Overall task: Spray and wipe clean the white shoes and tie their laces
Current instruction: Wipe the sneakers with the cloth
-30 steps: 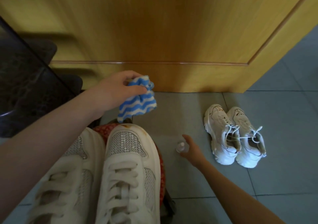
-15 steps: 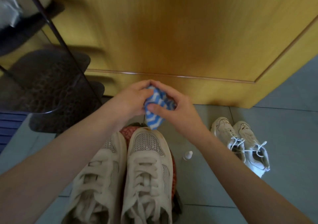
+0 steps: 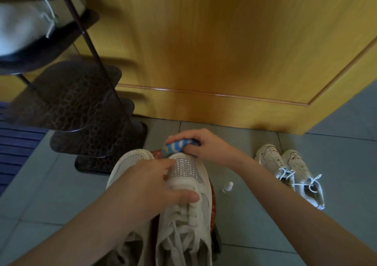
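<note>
- My right grip (image 3: 202,146) pinches blue-and-white striped cloth (image 3: 176,145) against toe of near white mesh lace-up shoe (image 3: 186,170).
- My left grip (image 3: 155,186) clasps that shoe's upper.
- Small clear spray bottle (image 3: 227,187) on floor, just right.

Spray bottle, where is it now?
Head view, right of centre: the spray bottle sits on the floor between the near white shoe and the right forearm.

Bare left hand (image 3: 155,186), right hand (image 3: 204,146), forearms (image 3: 285,200)
</note>
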`<control>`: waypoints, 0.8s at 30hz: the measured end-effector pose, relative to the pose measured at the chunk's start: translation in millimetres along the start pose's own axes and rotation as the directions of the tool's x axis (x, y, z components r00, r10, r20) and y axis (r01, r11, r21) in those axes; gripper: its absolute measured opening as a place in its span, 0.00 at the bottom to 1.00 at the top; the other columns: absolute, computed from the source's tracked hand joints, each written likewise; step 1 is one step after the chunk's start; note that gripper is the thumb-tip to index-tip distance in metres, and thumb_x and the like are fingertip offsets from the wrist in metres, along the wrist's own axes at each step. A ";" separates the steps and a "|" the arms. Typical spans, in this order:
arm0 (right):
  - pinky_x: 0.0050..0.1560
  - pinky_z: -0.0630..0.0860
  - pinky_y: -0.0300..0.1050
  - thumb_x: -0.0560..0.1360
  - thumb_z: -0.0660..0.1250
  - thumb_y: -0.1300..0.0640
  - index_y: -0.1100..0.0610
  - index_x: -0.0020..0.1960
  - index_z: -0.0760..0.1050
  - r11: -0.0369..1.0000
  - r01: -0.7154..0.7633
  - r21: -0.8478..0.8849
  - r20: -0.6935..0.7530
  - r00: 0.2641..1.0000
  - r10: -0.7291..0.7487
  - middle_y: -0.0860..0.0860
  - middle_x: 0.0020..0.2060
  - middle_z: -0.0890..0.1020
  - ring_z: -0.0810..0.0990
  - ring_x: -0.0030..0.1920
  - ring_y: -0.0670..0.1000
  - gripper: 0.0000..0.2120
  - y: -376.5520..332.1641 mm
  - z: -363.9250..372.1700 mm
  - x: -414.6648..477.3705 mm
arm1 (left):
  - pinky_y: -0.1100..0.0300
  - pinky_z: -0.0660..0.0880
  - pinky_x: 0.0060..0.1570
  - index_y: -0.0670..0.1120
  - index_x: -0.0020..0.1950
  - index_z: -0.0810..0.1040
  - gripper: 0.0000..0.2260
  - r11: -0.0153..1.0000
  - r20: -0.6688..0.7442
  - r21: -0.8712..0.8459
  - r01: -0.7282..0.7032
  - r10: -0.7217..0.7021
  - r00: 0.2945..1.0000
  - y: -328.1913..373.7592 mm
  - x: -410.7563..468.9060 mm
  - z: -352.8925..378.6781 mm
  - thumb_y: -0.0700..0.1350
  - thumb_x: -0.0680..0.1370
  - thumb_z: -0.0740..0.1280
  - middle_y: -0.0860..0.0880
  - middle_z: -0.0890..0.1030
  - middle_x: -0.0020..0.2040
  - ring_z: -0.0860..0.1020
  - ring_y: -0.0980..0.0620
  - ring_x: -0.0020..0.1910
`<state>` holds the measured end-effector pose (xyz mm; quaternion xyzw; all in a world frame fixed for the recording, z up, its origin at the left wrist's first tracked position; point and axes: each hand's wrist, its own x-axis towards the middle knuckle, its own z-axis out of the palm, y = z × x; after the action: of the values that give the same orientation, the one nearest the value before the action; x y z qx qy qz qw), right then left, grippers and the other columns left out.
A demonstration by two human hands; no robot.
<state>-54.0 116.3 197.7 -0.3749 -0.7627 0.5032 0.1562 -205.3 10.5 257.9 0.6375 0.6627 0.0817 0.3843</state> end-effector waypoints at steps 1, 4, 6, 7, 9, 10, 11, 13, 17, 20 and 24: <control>0.59 0.74 0.46 0.77 0.61 0.64 0.50 0.61 0.77 1.000 -0.010 -0.012 0.030 1.000 0.010 0.48 0.58 0.80 0.79 0.56 0.48 0.17 1.6 0.2 -2.3 | 0.56 0.75 0.56 0.57 0.61 0.74 0.35 0.997 0.004 0.081 0.012 -0.013 1.000 -0.6 1.5 3.5 0.69 0.57 0.72 0.58 0.77 0.56 0.76 0.59 0.55; 0.58 0.75 0.45 0.79 0.61 0.57 0.48 0.62 0.76 1.000 -0.005 -0.008 0.029 1.000 0.005 0.44 0.59 0.79 0.78 0.56 0.46 0.14 5.6 -2.3 -11.2 | 0.56 0.73 0.55 0.56 0.60 0.72 0.30 0.976 -0.043 0.218 -0.009 0.019 0.999 -1.1 6.9 11.2 0.67 0.62 0.70 0.57 0.77 0.54 0.76 0.56 0.56; 0.60 0.73 0.39 0.79 0.62 0.59 0.48 0.61 0.77 1.000 0.028 0.001 -0.005 1.000 -0.028 0.43 0.58 0.78 0.77 0.58 0.40 0.13 6.6 -3.1 -15.1 | 0.58 0.72 0.53 0.54 0.59 0.71 0.28 0.961 -0.065 0.278 -0.006 0.025 0.998 1.0 9.2 15.4 0.66 0.65 0.69 0.55 0.77 0.53 0.75 0.53 0.55; 0.60 0.73 0.38 0.78 0.63 0.60 0.46 0.60 0.76 0.999 0.032 -0.004 -0.027 0.999 -0.032 0.42 0.58 0.78 0.76 0.58 0.39 0.14 7.3 -2.6 -17.2 | 0.59 0.71 0.51 0.53 0.60 0.70 0.27 0.943 -0.070 0.334 -0.006 0.031 0.997 1.4 11.3 17.6 0.65 0.66 0.69 0.53 0.77 0.54 0.75 0.52 0.56; 0.59 0.73 0.38 0.78 0.64 0.61 0.44 0.58 0.76 1.000 0.027 -0.006 -0.080 0.996 -0.027 0.43 0.57 0.79 0.77 0.57 0.39 0.15 10.0 -1.7 -23.2 | 0.59 0.68 0.54 0.51 0.66 0.67 0.30 0.909 -0.065 0.417 -0.006 0.037 0.997 3.2 13.1 20.6 0.63 0.69 0.67 0.51 0.76 0.59 0.72 0.50 0.60; 0.59 0.74 0.38 0.77 0.64 0.62 0.44 0.57 0.76 1.000 0.026 0.002 -0.106 0.994 -0.025 0.44 0.56 0.80 0.77 0.57 0.40 0.15 11.7 -1.4 -27.4 | 0.59 0.68 0.56 0.50 0.68 0.66 0.32 0.902 -0.064 0.431 -0.006 0.037 0.997 2.7 14.1 21.4 0.63 0.70 0.67 0.50 0.76 0.60 0.72 0.50 0.61; 0.59 0.74 0.38 0.77 0.64 0.62 0.45 0.57 0.77 1.000 0.025 0.012 -0.132 0.991 -0.023 0.44 0.56 0.80 0.77 0.57 0.40 0.15 13.7 -1.2 -32.3 | 0.59 0.68 0.56 0.49 0.69 0.66 0.32 0.900 -0.060 0.435 -0.006 0.035 0.998 1.9 15.0 22.1 0.63 0.70 0.67 0.50 0.76 0.61 0.72 0.50 0.61; 0.58 0.73 0.36 0.77 0.64 0.65 0.44 0.55 0.78 0.999 0.026 0.045 -0.181 0.983 -0.018 0.43 0.55 0.80 0.76 0.58 0.40 0.16 17.6 -0.7 -43.8 | 0.59 0.68 0.56 0.50 0.70 0.65 0.33 0.901 -0.053 0.433 -0.004 0.029 0.998 0.1 15.6 23.2 0.63 0.70 0.67 0.49 0.76 0.61 0.72 0.49 0.61; 0.48 0.72 0.30 0.76 0.64 0.68 0.46 0.55 0.78 0.997 0.015 0.080 -0.253 0.968 0.006 0.40 0.52 0.78 0.77 0.51 0.40 0.19 23.7 4.6 -70.2 | 0.59 0.68 0.58 0.50 0.72 0.63 0.35 0.918 -0.074 0.396 0.000 0.032 0.997 -2.5 13.2 24.7 0.63 0.70 0.67 0.48 0.75 0.63 0.71 0.49 0.63; 0.41 0.69 0.29 0.75 0.65 0.68 0.50 0.56 0.79 0.998 0.001 0.065 -0.298 0.954 0.018 0.42 0.48 0.77 0.76 0.41 0.39 0.17 29.8 12.7 -91.3 | 0.58 0.67 0.60 0.51 0.75 0.58 0.38 0.925 -0.074 0.379 0.000 0.030 0.997 -1.8 12.0 24.3 0.64 0.70 0.67 0.47 0.73 0.66 0.69 0.48 0.66; 0.40 0.69 0.31 0.74 0.66 0.64 0.44 0.56 0.80 1.000 0.006 0.027 -0.299 0.954 0.003 0.40 0.45 0.78 0.75 0.41 0.41 0.18 39.7 24.1 -114.7 | 0.59 0.68 0.61 0.52 0.75 0.58 0.40 0.943 -0.079 0.332 -0.005 0.033 0.996 -4.2 11.8 23.5 0.64 0.68 0.68 0.48 0.74 0.65 0.70 0.49 0.65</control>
<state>24.5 25.4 167.7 -0.4440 -0.7237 0.4510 0.2752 -192.9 11.5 234.3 0.6953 0.6763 -0.0007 0.2432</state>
